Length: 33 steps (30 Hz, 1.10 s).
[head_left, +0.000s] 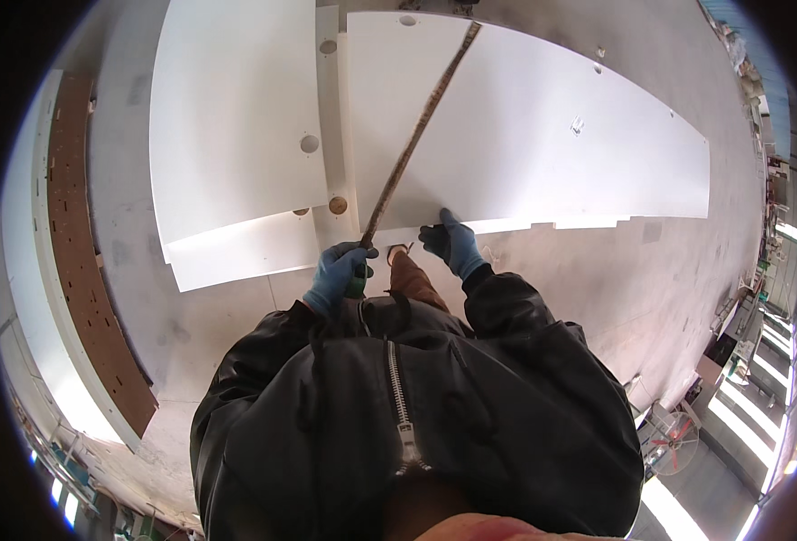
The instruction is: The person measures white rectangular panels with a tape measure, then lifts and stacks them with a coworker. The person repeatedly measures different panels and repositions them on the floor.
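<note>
Brown perforated board (87,270) left; fan (672,439) lower right.

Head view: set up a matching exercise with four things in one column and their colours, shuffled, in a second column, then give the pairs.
Things:
1. glove on the left hand
2. large panel under the right hand
3. perforated board at the far left
4. jacket

Colours:
A. black
B. white
C. blue
D. brown

Pairs: 1-C, 2-B, 3-D, 4-A
</note>
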Available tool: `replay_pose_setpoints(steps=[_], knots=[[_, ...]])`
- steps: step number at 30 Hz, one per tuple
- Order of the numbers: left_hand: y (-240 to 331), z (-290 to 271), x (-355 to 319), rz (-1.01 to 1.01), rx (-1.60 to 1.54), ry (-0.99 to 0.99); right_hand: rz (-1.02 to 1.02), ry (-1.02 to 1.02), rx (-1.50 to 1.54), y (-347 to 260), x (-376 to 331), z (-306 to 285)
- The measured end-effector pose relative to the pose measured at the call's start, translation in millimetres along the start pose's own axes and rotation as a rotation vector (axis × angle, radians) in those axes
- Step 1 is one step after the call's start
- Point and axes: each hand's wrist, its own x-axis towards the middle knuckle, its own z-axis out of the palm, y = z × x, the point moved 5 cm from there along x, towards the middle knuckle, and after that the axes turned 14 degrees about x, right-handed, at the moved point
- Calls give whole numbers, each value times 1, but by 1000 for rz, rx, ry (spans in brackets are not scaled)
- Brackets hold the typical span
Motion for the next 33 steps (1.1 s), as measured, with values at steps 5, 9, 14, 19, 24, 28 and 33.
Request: replay_pose_setpoints(steps=[5,9,14,19,24,28,33], knots=[[13,-2,22,44,9,-27,136,-91,-534,-32,-36,18],[10,-3,27,31,-9,-25,-227,-52,-954,-81,-48,41],[2,-6,25,89,-99,-71,-963,14,-1125,-154,-28,93],[-8,-15,23,166,-3,-19,-1474,-6,-1386,-222,12,140],[-19,-6,8,144,5,31,-1443,-15,-1488,-300,56,162],[-10,48,-2,91,17,124,-1634,24,-1538,-353,70,170],[30,150,12,47,-188,44,-1067,-481,-1040,-340,64,156]])
